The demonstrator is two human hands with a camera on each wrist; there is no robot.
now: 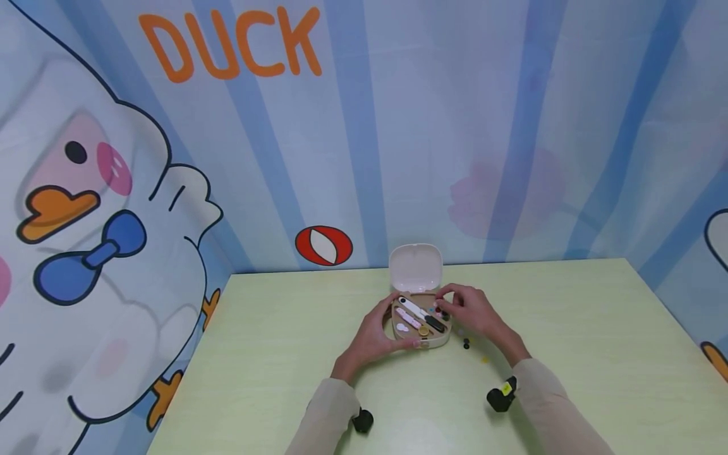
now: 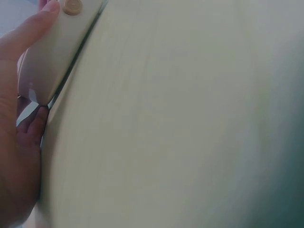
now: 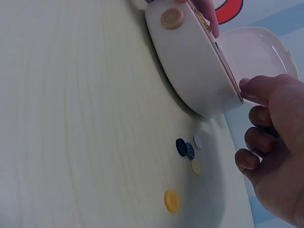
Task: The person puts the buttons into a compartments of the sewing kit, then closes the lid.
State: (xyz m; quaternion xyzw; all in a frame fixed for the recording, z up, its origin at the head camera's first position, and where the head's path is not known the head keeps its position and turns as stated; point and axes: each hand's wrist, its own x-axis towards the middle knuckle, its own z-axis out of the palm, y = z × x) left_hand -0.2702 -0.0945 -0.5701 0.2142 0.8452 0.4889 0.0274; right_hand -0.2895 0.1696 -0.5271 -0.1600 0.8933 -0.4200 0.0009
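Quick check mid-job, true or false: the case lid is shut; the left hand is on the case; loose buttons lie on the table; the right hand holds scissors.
1. The lid is shut. False: it stands open behind the case.
2. The left hand holds the case. True.
3. Loose buttons lie on the table. True.
4. The right hand holds scissors. False: its fingertips are at the case's right rim.

You had two hands at work: your left hand [image 1: 372, 338] and your right hand [image 1: 469, 309]. Between them stood one open sewing kit case [image 1: 422, 319] with one raised lid [image 1: 416, 267]. Just below your right fingers [image 3: 254, 140], five loose buttons lay on the table [image 1: 569, 328]: two dark blue buttons [image 3: 185, 147], one white button [image 3: 198, 141], one cream button [image 3: 195, 166] and one yellow button [image 3: 172, 200].
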